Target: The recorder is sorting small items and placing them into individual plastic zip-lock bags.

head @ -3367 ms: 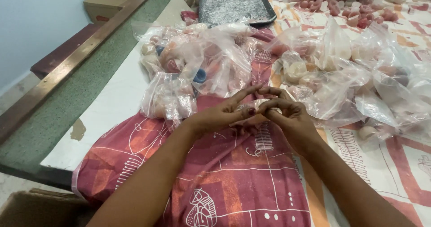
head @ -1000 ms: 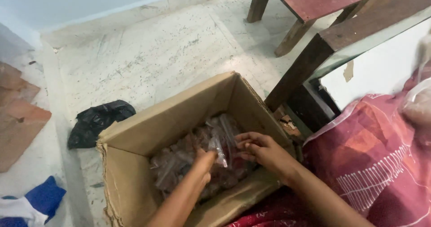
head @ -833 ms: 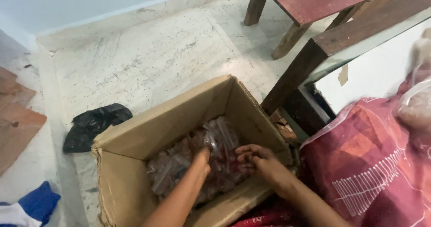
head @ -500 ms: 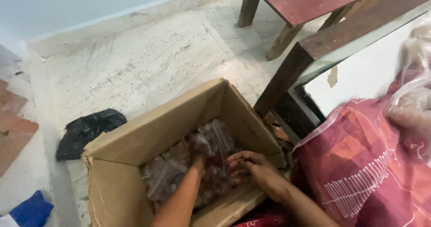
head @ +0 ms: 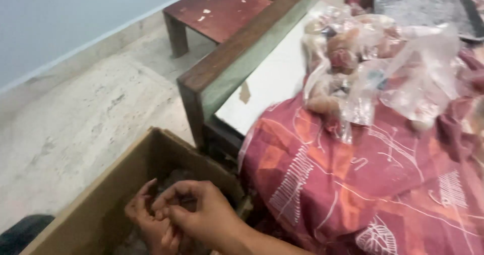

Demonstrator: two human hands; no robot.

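Reaching down into the cardboard box (head: 108, 197) at the lower left of the frame, I have my right hand (head: 204, 217) on top with its fingers curled in toward the thumb, and my left hand (head: 146, 224) tucked just under it, fingers bent the same way; the two touch, but whether either pinches anything I cannot tell, since the fingers hide what lies between them. Dim, crumpled clear plastic shows in the box beneath my hands, too dark to make out. The box's near wall rises on the left and its far corner stands just beside the dark wooden frame (head: 237, 58) of the table, leaving only a narrow gap there. To the right, a red patterned cloth (head: 363, 184) hangs over the table edge, close to my right forearm. Higher on it, in the upper right, lie clear plastic bags (head: 363, 58) of pinkish pieces, and behind them a dark tray (head: 423, 3). A red-topped wooden bench (head: 212, 10) stands at the top centre. The pale stone floor (head: 75, 114) spreads open across the left side.
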